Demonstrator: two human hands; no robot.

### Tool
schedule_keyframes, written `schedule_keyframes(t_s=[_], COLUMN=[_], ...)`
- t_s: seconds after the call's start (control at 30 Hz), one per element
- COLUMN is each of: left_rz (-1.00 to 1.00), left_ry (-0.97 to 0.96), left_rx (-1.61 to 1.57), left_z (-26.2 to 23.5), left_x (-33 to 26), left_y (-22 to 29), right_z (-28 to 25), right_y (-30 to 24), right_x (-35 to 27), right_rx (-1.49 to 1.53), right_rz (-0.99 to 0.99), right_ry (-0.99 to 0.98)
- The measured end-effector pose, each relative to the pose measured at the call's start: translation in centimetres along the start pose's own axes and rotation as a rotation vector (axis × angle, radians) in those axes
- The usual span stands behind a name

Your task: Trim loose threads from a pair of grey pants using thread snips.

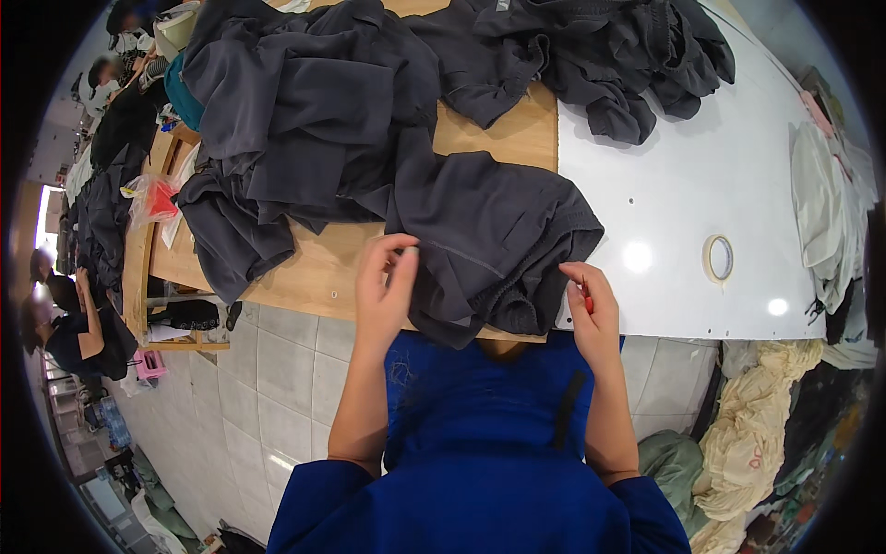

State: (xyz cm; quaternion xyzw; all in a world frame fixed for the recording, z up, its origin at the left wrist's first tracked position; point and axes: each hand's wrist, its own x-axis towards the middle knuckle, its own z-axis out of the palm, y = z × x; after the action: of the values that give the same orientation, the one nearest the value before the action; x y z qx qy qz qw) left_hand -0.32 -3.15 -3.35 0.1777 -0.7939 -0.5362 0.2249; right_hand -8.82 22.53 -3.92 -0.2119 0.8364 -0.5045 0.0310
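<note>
A dark grey garment [489,208] with a gathered elastic edge lies at the front of the table before me. My left hand [383,286] is at its left side, thumb and fingers apart, the fingertips close to or touching the cloth. At the garment's right corner, my right hand [593,309] curls its fingers around a small red thing [589,303], mostly hidden in the palm. The right fingertips come close to the gathered edge; whether they touch it I cannot tell.
More dark grey garments [305,111] are heaped at the far left, and another pile [637,55] lies at the far right. A tape roll [717,258] rests on the white tabletop [683,203]. Cream cloth bundles [757,434] stand at the right; people sit at the far left.
</note>
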Motion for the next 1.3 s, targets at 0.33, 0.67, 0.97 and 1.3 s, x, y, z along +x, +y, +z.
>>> schedule_keyframes(t_s=[0.33,0.67,0.97,1.3], left_rz=[-0.35,-0.422,-0.857,-0.655], left_ry=[-0.019,-0.277,-0.06,0.226], left_rx=[0.031,-0.35,-1.524,-1.332], left_z=[2.0,2.2,-0.6,1.6], left_x=[-1.1,-0.8,1.8,-1.6], left_y=[0.1,0.1,-2.3,-0.3], right_z=[0.0,1.0,2.6,3.5], right_y=[-1.4,-1.7,-3.0,-4.6], right_x=[-0.7,-2.0,-2.2,-1.3], right_rx=[0.447,0.556,0.589,0.48], right_rz=[0.35,0.425,0.343,0.32], right_ry=[-0.162,-0.202,-0.332,-0.429])
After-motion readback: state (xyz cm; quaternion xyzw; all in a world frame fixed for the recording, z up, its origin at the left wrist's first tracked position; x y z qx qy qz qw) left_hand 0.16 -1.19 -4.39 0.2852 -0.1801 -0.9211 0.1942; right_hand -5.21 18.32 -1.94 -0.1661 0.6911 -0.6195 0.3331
